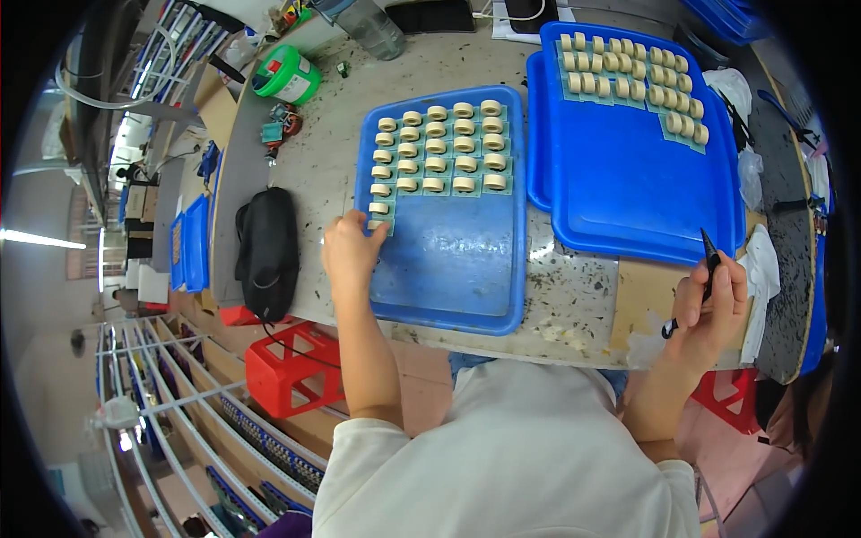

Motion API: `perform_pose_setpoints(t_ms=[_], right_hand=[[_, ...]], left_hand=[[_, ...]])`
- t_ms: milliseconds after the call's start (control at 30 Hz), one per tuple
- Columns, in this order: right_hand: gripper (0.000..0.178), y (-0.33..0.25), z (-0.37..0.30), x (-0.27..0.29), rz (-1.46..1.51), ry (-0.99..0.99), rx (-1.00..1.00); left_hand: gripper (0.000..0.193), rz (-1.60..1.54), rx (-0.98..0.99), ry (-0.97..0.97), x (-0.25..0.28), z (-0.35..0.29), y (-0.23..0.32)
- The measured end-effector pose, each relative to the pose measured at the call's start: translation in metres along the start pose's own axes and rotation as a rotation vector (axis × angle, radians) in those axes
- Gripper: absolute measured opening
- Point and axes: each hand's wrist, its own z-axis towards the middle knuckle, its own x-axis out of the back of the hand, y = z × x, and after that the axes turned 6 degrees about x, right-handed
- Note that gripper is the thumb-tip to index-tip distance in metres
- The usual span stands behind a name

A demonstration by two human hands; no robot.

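My left hand point(351, 255) is at the left rim of the nearer blue tray point(448, 269). Its thumb and fingers close on the edge of a small green board with a cream ring point(378, 208), the lowest piece in the left column. Above it, several rows of the same green pieces with cream rings point(436, 143) fill the tray's far half. My right hand point(708, 309), raised off the table's front right, grips a slim black pointed tool point(710, 260). Its tip points up and away; its other end shows below the fingers. The exact kind of tool I cannot make out.
On the right, stacked blue trays point(628, 193) hold more ringed pieces at their far end. A black pouch point(267, 242), a green tub point(287, 75) and a clear bottle point(372, 31) stand around the left and back. Red stools point(291, 369) are below the table edge.
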Motion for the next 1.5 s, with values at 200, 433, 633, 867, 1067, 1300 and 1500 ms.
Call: perform_pose_setpoints(t_ms=[200,433,633,867,1067,1300,1500], right_hand=[[0.016,0.004,0.000,-0.004,0.004,0.017,-0.056],[0.014,0.005,0.000,-0.011,-0.005,0.003,-0.070],[0.015,0.001,-0.001,-0.009,-0.013,0.032,-0.070],[0.014,0.001,0.003,-0.010,-0.025,0.034,-0.107],[0.014,-0.002,0.009,-0.005,-0.048,0.066,-0.088],[0.015,0.005,0.069,-0.017,0.052,0.016,0.021],[0.013,0.047,0.095,0.031,0.502,-0.091,-0.290]], left_hand=[[0.026,-0.174,-0.001,-0.010,-0.008,-0.008,-0.005],[0.025,-0.297,-0.142,0.011,-0.020,0.004,0.023],[0.025,-0.256,-0.101,-0.004,-0.028,0.011,0.025],[0.025,-0.248,-0.082,-0.025,-0.026,0.009,0.028],[0.032,-0.230,-0.137,0.006,-0.020,0.009,0.036],[0.025,-0.377,-0.665,0.111,-0.001,0.018,0.145],[0.024,-0.210,-0.847,0.108,-0.045,0.046,0.240]])
